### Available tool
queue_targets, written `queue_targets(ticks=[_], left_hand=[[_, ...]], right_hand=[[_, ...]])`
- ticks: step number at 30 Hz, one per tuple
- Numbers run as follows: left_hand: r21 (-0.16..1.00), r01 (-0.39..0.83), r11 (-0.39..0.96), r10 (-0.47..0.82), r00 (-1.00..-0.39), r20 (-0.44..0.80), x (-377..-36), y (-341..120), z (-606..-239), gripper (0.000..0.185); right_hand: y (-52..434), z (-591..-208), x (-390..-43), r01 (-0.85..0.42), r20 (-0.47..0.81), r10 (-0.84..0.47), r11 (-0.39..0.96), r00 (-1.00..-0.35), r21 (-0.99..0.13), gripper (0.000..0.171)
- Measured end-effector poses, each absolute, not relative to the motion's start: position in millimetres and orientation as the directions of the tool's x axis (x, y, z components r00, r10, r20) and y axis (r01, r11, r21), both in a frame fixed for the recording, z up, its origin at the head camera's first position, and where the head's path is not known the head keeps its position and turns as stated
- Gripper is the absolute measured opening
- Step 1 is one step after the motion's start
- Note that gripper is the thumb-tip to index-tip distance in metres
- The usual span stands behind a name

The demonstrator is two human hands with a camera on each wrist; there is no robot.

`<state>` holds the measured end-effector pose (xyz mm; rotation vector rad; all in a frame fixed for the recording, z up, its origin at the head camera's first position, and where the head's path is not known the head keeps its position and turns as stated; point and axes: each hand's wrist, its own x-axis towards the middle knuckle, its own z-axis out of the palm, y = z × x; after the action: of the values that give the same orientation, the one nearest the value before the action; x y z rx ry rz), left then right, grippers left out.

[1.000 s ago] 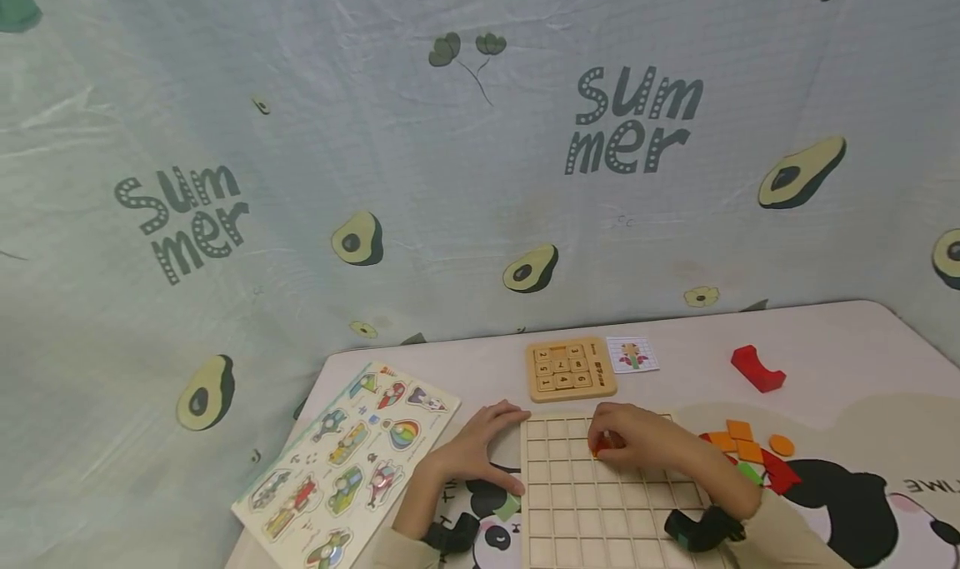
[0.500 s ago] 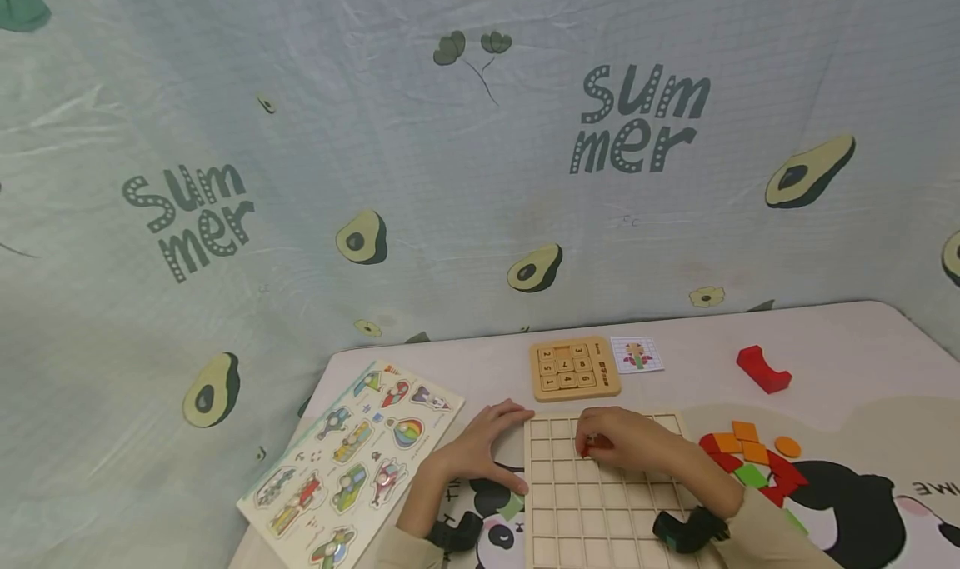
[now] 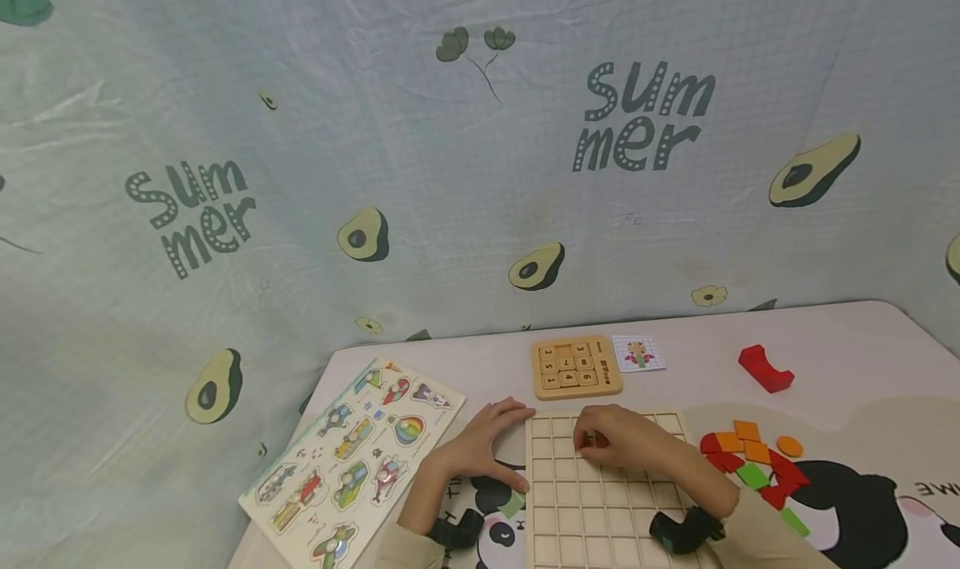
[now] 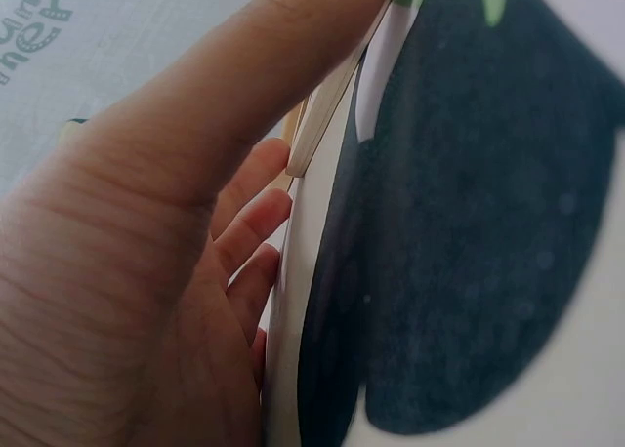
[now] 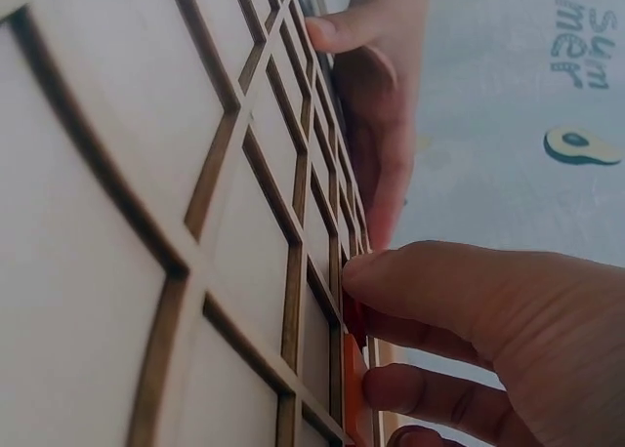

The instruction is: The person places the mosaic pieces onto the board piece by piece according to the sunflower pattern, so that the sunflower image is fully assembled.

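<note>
A pale wooden grid board (image 3: pixel 568 521) lies in front of the person. My left hand (image 3: pixel 480 446) rests along its left edge, thumb and fingers spread; the left wrist view shows the fingertips (image 4: pixel 273 208) at the board's side. Over the upper cells, my right hand (image 3: pixel 628 440) pinches a small red piece (image 5: pixel 353 315) between thumb and finger, low at the grid. Next to it sits an orange piece (image 5: pixel 355 388), close to another fingertip. Most of the red piece is hidden by the fingers, so its shape cannot be told.
Right of the board lie loose orange pieces (image 3: pixel 756 452), red pieces (image 3: pixel 787 471) and green pieces (image 3: pixel 752 475). Farther back are a red arch block (image 3: pixel 765 371), a number puzzle (image 3: pixel 576 367) and a pattern card (image 3: pixel 638 353). A picture puzzle board (image 3: pixel 360 465) lies at left.
My right hand has shifted left along the upper part of the grid with the red piece, then nearly stopped. The left hand stays at the board's edge.
</note>
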<state>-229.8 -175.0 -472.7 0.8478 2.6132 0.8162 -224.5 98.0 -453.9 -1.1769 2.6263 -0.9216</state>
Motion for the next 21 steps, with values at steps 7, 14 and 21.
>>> queue_targets(ticks=[7,14,21], left_hand=[[0.585,0.462,0.667,0.611,-0.788,-0.074,-230.1,-174.8,-472.4,0.094],[0.583,0.46,0.67,0.608,-0.791,-0.075,-230.7,-173.8,-472.4,0.094],[0.576,0.466,0.671,0.609,-0.79,-0.071,-230.0,-174.3,-472.0,0.094]], right_hand=[[101.4,-456.1,-226.4,-0.654,0.145,-0.733,0.477,-0.664,-0.586,0.012],[105.7,-458.9,-227.9,-0.679,0.171,-0.747,0.45,-0.642,-0.58,0.013],[106.4,-458.8,-226.2,-0.646,0.149,-0.739,0.45,-0.657,-0.616,0.009]])
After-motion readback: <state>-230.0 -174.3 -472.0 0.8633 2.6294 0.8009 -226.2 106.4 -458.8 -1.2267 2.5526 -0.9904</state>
